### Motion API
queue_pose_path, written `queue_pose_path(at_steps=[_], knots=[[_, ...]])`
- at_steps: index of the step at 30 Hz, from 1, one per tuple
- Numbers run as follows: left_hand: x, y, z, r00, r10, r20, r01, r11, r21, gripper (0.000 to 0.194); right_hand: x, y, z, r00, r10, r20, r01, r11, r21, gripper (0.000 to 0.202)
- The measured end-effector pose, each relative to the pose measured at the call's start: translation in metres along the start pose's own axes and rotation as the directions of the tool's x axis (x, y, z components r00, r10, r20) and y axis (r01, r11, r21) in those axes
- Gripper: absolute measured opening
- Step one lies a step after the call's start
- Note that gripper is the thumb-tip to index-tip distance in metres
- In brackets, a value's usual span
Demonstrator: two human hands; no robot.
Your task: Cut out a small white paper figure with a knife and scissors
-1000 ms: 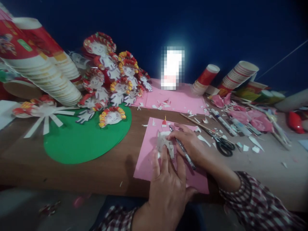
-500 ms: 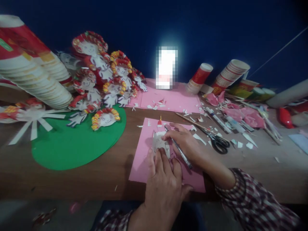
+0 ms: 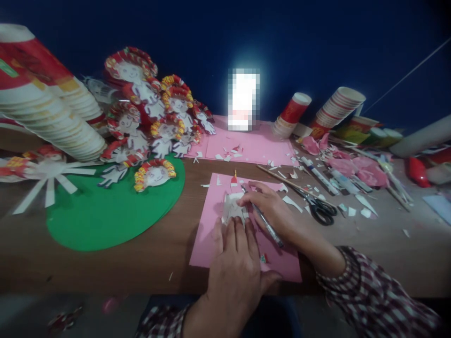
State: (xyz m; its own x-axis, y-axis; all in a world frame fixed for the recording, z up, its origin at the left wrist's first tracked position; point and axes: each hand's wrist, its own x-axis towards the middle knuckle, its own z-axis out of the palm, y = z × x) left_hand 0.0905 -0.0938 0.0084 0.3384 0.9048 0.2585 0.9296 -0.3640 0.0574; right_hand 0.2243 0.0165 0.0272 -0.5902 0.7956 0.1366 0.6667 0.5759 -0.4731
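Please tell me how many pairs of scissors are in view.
1: the black-handled scissors lie on the table, to the right of the right hand, among white paper scraps. Others may be hidden.

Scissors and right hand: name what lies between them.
White paper scraps lie between the right hand and the scissors, in the head view.

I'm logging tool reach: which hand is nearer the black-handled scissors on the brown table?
Right. The right hand, holding a slim grey pen, is left of the scissors, not touching; the left hand is farther left, on a white paper piece.
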Motion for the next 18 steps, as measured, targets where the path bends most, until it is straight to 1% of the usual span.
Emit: queue_pose_path(at_steps=[6,9,12,15,17,18], knots=[[-0.003,-0.001,0.003,1.0,0.012,-0.028,-0.012,1.0,0.003,0.108,-0.001,0.0,0.002,1.0,-0.007,-0.004,0.007,1.0,0.001,0.03],[-0.003,-0.001,0.003,0.998,0.03,-0.049,-0.029,0.999,0.013,0.11,-0.002,-0.002,-0.003,1.0,0.006,-0.005,-0.006,1.0,0.001,0.029],[-0.004,0.0,0.004,0.999,0.016,-0.034,-0.016,1.0,0.025,0.109,-0.005,-0.001,-0.009,0.999,-0.036,-0.024,0.037,0.999,0.024,0.029],[-0.006,0.001,0.007,1.0,0.008,-0.018,-0.008,1.0,0.008,0.105,-0.006,0.0,-0.015,0.989,-0.079,-0.122,0.092,0.99,0.107,0.031],[-0.007,0.0,0.009,1.0,0.018,-0.014,-0.018,1.0,-0.013,0.103,-0.006,-0.003,-0.018,0.985,-0.043,-0.166,0.079,0.973,0.219,0.032],[-0.008,0.0,0.009,1.0,0.022,-0.008,-0.023,1.0,-0.02,0.102,-0.005,-0.006,-0.019,0.986,0.001,-0.166,0.048,0.955,0.292,0.031]])
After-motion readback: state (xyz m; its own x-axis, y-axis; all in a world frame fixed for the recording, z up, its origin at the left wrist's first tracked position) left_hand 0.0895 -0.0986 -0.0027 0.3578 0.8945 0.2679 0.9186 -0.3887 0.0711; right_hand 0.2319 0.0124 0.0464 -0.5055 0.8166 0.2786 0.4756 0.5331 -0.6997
